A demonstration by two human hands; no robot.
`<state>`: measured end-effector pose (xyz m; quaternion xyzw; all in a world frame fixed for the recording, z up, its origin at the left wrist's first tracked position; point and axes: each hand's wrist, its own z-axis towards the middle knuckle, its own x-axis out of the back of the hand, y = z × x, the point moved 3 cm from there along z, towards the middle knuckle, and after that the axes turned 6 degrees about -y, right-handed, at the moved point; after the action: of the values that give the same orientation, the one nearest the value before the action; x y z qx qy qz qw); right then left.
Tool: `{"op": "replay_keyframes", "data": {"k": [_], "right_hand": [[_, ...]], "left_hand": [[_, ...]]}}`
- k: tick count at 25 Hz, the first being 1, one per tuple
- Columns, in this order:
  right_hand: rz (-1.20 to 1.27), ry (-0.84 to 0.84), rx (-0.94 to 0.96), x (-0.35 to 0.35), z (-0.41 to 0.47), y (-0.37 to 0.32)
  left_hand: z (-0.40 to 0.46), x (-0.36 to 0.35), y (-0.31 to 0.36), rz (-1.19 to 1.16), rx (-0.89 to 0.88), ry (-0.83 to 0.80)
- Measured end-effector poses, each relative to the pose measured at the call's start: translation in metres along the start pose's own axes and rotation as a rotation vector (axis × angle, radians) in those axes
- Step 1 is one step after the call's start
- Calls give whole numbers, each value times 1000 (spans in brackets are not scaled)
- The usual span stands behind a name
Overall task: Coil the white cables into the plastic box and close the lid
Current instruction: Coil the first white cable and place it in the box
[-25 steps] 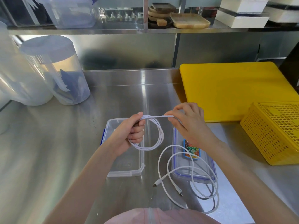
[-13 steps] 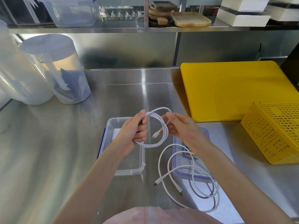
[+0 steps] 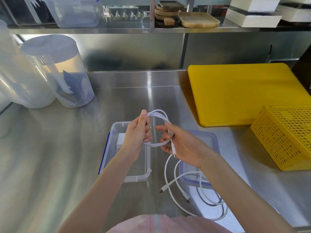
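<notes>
A coiled white cable (image 3: pixel 159 115) hangs in the air above the steel counter. My left hand (image 3: pixel 138 132) grips its left side. My right hand (image 3: pixel 178 142) holds the right side, with the cable's plug end lying across the palm. Under my left hand stands the clear plastic box (image 3: pixel 134 178) with a blue clip, and a white adapter (image 3: pixel 120 140) lies inside it. The clear lid (image 3: pixel 207 137) with a blue seal lies flat to the right of the box. A second white cable (image 3: pixel 170 184) sprawls loose over the lid and the counter.
A yellow cutting board (image 3: pixel 235 93) lies at the back right, and a yellow perforated basket (image 3: pixel 286 137) sits at the right edge. Clear round containers (image 3: pixel 57 71) stand at the back left. A shelf with wooden trays (image 3: pixel 198 21) runs above the counter.
The last straight stretch of cable has been wound into the coil. My right hand came in from the stretched cable to the coil's right side, and the plug end now rests in its palm.
</notes>
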<state>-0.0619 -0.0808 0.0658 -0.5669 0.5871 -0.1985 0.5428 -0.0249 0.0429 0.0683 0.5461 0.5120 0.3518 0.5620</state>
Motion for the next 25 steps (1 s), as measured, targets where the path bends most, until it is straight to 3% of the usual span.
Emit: {"op": "replay_keyframes", "data": {"k": [3,10,15,21,25], "right_hand": [[-329,96,110,3,0,3],[-523,222,210,14,-8,2],[-514,230,244,18,-11,-2],[-451,199,230,12,-3,-1],[-451,206,190,11,1,-2]], "left_hand": [[1,0,-2,-17,-31,-14],[5,11,-3,-343,-53,-13],[6,13,-4,-561,-44,26],[-1,6,-7,-724,7,-56],[-7,8,-10,-662,39,-83]]}}
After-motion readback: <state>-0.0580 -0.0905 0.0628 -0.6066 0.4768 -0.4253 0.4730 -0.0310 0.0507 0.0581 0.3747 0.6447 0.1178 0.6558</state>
